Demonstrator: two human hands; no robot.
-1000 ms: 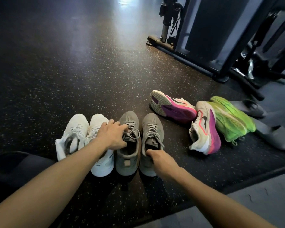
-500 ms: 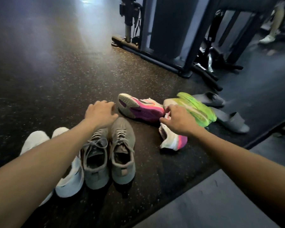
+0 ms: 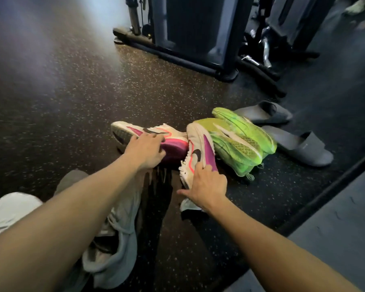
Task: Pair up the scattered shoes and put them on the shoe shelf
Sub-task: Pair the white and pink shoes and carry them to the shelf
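**Pink-and-white pair: both hands on, not yet set together**

Step in hand, as I judge it: pairing the pink-and-white trainers. Left hand lies over the side of the left pink shoe, which rests on its side, sole edge toward 9 o'clock; fingers curled over the magenta midsole, gripping it. Right hand is on the right pink shoe, also tipped on its side; fingers reach up the upper toward 12 o'clock, thumb spread out toward 9. Whether it grips or only presses, cannot tell.

The two pink shoes touch at their near ends. Green shoes lie just beside at 3 o'clock, stacked, touching the right pink shoe. Grey slides beyond, at 2 to 3 o'clock.

Next move likely calls for righting both shoes onto their soles and bringing them side by side, toes matched, clear of the green pair.

Hard to make out: the grey trainers and white shoes at 7 to 8 o'clock are largely hidden by the left forearm. No shoe shelf in view. Heel of the right pink shoe is covered by the wrist.
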